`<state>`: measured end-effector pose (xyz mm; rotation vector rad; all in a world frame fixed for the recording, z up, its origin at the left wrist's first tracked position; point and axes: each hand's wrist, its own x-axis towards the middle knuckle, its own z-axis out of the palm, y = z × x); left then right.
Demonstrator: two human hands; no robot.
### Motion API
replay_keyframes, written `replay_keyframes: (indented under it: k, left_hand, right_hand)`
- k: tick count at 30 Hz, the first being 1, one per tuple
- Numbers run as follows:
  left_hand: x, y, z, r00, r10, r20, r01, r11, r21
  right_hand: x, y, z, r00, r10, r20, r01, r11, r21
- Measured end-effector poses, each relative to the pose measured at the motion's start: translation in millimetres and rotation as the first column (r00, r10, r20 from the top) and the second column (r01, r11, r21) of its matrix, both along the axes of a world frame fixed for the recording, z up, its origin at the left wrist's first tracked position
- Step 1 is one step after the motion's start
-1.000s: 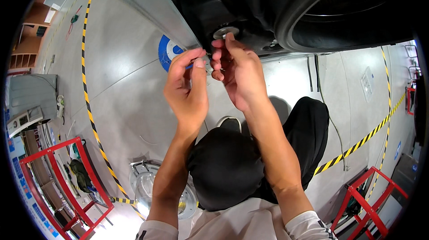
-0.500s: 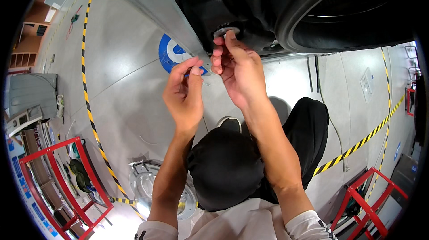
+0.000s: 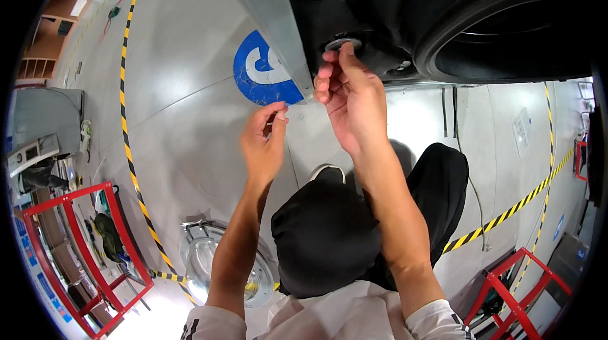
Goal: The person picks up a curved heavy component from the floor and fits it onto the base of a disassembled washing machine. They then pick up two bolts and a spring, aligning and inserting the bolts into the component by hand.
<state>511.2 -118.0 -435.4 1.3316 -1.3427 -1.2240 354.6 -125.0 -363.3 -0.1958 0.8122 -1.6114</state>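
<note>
My right hand (image 3: 362, 109) reaches up to the lower front of a washing machine. Its thumb and fingers are closed on the edge of a round grey cap (image 3: 342, 43), set among the black parts. To the left and a little lower, my left hand (image 3: 262, 147) hangs in the air beside the machine's grey side panel (image 3: 269, 13). The left thumb and forefinger are bent together in a pinch; whatever they hold, if anything, is too small to make out. Right of the cap is the big black rubber door seal (image 3: 437, 61) round the drum opening.
A washing machine door (image 3: 265, 265) with a round glass lies on the floor by my left forearm. Red metal frames (image 3: 69, 197) stand at both lower sides. Yellow-black tape (image 3: 125, 131) and a blue round marking (image 3: 253, 89) are on the floor. A cable (image 3: 479, 204) lies at right.
The whole view has shifted, so the machine sits farther right. My left hand has dropped slightly, away from the right hand. The right hand stays at the grey cap.
</note>
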Motion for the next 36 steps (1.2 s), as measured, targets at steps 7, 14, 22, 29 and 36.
replay_keyframes:
  k: [7, 14, 22, 29, 36]
  left_hand:
    - [24, -1, -73, 0.990, -0.037, 0.134, 0.033, 0.999, 0.036]
    - [28, -22, -156, 0.806, -0.235, 0.543, 0.257, 0.966, 0.037]
    - [7, -45, -209, 0.551, -0.213, 0.807, 0.478, 0.873, -0.096]
    - [-58, -17, -95, 0.625, -0.557, -0.547, 0.780, 0.403, 0.479]
    - [-131, -9, 55, 0.263, -0.828, -0.496, 0.929, 0.079, 0.362]
  right_hand:
    - [-15, 3, 4, 0.991, 0.090, -0.099, -0.086, 0.995, 0.042]
    - [-53, 62, -12, 0.754, 0.313, -0.577, -0.173, 0.943, 0.286]
    - [-113, 144, -16, 0.674, 0.260, -0.692, 0.085, 0.903, 0.422]
    - [-126, 176, -36, 0.647, 0.300, -0.701, 0.093, 0.882, 0.463]
    - [-121, 176, -7, 0.386, 0.115, -0.915, -0.005, 0.992, 0.123]
